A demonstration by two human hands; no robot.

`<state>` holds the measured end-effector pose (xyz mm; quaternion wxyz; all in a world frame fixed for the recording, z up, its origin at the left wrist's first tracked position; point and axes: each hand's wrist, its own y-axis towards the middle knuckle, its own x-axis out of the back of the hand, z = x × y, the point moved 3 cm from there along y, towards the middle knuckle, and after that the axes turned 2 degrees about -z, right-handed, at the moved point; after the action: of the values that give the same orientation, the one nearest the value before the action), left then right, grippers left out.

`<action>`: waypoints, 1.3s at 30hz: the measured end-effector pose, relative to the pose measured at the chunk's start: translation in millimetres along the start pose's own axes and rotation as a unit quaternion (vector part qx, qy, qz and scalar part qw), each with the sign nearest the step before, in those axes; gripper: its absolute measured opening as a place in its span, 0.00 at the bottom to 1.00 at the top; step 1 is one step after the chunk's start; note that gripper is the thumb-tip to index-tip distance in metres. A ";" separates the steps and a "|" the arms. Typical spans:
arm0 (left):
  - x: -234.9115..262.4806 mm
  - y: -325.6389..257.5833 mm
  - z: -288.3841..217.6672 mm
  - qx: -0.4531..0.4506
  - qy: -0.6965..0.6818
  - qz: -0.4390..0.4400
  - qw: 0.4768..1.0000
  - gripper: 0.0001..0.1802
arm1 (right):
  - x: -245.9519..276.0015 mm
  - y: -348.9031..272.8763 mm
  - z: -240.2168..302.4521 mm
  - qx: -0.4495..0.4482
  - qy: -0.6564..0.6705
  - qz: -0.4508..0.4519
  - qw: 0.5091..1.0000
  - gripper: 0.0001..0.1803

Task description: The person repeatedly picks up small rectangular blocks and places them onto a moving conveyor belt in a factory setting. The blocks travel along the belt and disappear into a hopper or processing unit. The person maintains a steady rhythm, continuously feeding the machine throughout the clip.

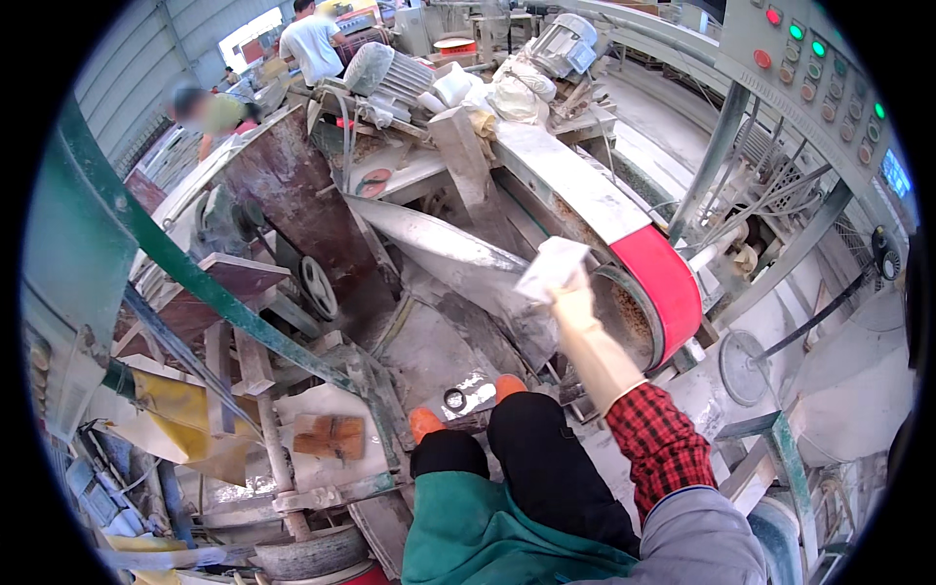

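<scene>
My right hand [573, 300], in a cream-coloured glove under a red-and-black checked sleeve, reaches forward from the lower right. Its fingers are closed on a flat, pale slab [552, 265], roughly rectangular; what it is made of I cannot tell. Slab and hand are just left of the rounded end of a machine with a wide belt, whose red band [658, 278] curves around a drum. From this angle I cannot tell whether the slab touches the machine. Below the slab slopes a dusty grey board [439, 239]. My left hand is out of the picture.
A control panel [814, 78] with lit buttons hangs at the upper right. Dusty motors [565, 47] stand behind the belt. At left are a green curved bar [210, 288] and a handwheel [318, 288]. A black ring [454, 399] lies by my feet. Other people work far left.
</scene>
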<state>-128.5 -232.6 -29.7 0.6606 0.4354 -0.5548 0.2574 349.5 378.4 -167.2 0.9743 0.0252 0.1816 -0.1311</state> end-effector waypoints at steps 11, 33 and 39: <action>-29.3 -11.7 22.8 -0.005 0.035 -0.077 0.996 0.31 | 97.0 -14.5 51.1 -0.021 0.027 0.038 0.999 0.38; -17.8 -22.2 8.6 -0.024 0.067 -0.092 0.993 0.24 | 93.5 123.0 96.9 -0.025 -0.855 0.040 0.516 0.16; -19.8 -21.9 13.5 0.003 0.040 -0.095 0.995 0.24 | 88.4 96.7 141.4 -0.030 -0.852 0.097 0.514 0.19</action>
<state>-122.4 -252.1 -54.9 0.7020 0.4779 -0.4834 0.2123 503.7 436.2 -67.0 0.6693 -0.1104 -0.7346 0.0109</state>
